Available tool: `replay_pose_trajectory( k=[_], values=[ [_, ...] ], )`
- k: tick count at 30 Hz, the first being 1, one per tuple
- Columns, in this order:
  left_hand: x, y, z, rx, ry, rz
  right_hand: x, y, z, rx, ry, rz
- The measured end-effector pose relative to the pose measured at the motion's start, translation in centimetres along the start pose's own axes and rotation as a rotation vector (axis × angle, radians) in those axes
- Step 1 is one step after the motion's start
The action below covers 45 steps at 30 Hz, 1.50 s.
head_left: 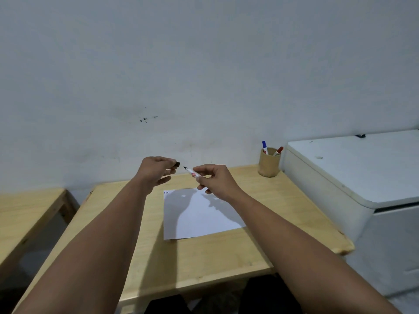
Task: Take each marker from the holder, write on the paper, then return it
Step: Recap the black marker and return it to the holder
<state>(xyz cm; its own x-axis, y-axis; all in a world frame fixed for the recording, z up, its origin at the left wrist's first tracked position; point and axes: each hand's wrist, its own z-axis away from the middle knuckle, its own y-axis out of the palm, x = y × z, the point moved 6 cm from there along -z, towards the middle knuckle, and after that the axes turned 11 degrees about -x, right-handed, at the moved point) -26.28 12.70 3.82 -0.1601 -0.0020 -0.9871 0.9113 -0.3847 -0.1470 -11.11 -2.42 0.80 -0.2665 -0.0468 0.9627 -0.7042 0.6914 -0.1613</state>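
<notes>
Wooden holder [269,164] near white chest [353,175], paper [199,218] unobstructed

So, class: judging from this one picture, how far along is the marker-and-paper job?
Done: small marks already sit at the paper's top left corner. In hand: the right hand holds an uncapped black marker; the left hand holds its cap apart. Left: the blue marker and red marker stand in the holder.
</notes>
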Motion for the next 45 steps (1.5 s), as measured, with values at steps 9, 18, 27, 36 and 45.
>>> replay_pose_trajectory(
  k=[9,18,27,36,45],
  values=[
    [-1.1,3.1,1.0,0.118,0.022,-0.131,-0.4,-2.1,-0.6,-0.024,0.014,0.051],
    [-1.6,5.6,0.8,0.133,0.063,-0.174,-0.2,-3.4,-1.3,-0.072,-0.022,0.087],
    [-3.3,8.7,1.2,0.078,0.119,-0.181,-0.4,-4.9,-2.4,-0.219,-0.102,0.138],
    [-8.7,14.0,1.0,0.221,0.258,-0.187,2.7,-10.3,-6.7,-0.176,-0.155,0.333],
    [-5.3,26.5,-1.8,0.285,0.349,-0.445,3.5,-23.7,-14.0,-0.627,-0.171,0.315]
  ],
)
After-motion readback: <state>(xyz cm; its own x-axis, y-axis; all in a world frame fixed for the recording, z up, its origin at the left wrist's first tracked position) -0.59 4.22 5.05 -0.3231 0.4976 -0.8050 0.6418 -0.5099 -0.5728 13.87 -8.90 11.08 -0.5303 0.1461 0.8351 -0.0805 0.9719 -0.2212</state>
